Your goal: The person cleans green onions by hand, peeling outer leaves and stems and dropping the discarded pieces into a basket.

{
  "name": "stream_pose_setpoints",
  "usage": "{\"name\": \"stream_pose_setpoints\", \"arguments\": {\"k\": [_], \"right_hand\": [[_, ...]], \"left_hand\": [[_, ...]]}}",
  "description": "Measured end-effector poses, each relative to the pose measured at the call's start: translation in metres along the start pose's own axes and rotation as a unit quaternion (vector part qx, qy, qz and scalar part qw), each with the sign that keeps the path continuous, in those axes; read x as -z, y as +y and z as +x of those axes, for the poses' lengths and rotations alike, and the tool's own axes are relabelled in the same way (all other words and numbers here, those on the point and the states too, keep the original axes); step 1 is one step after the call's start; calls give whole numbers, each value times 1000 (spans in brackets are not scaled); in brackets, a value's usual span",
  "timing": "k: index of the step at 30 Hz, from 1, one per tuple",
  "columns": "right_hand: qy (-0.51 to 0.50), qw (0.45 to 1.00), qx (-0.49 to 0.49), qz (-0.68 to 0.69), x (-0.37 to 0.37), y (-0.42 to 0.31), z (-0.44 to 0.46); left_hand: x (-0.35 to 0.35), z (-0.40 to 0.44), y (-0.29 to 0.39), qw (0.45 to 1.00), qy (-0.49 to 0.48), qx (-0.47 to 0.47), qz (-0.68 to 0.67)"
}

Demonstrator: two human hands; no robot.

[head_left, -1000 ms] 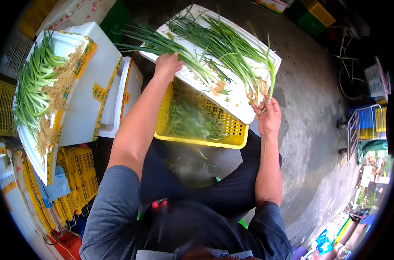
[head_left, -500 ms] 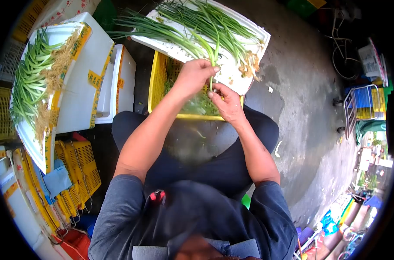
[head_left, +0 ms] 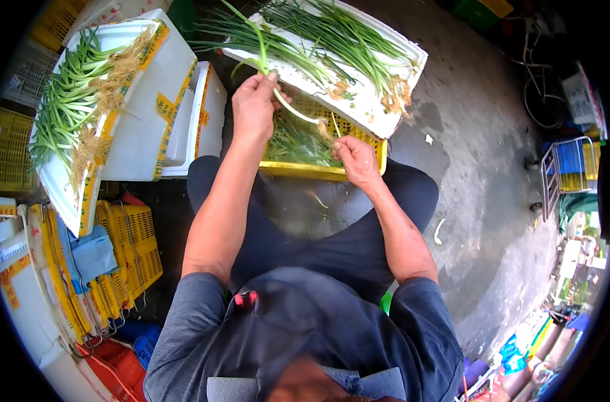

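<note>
Watching remotely, I see one green onion slanting over the yellow basket, roots above its scraps. My left hand, by the basket's left side, has its fingers closed around the stalk; my right hand — at the basket's right front — pinches a thin strand. Beyond the basket, a foam board bears more onions; foam boxes stand to its left.
</note>
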State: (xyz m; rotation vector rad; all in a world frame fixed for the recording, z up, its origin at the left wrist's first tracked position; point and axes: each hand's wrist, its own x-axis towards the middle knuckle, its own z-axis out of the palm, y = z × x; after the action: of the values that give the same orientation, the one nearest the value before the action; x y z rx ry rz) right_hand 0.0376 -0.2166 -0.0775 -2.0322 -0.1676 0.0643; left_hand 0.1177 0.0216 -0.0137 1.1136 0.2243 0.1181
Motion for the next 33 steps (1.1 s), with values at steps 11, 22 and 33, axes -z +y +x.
{"name": "stream_pose_setpoints", "arguments": {"k": [11,22,33], "right_hand": [[-42,996,-23,-81,-3,32,7],[-120,957,-89,249,-9,2,21],[-43,772,-125,621,18,12,32]], "left_hand": [[26,-33,10,999,-29,21,34],[30,-98,-18,939,-258,199,-112],[35,-119,-23,911,-307,273,-46]]}}
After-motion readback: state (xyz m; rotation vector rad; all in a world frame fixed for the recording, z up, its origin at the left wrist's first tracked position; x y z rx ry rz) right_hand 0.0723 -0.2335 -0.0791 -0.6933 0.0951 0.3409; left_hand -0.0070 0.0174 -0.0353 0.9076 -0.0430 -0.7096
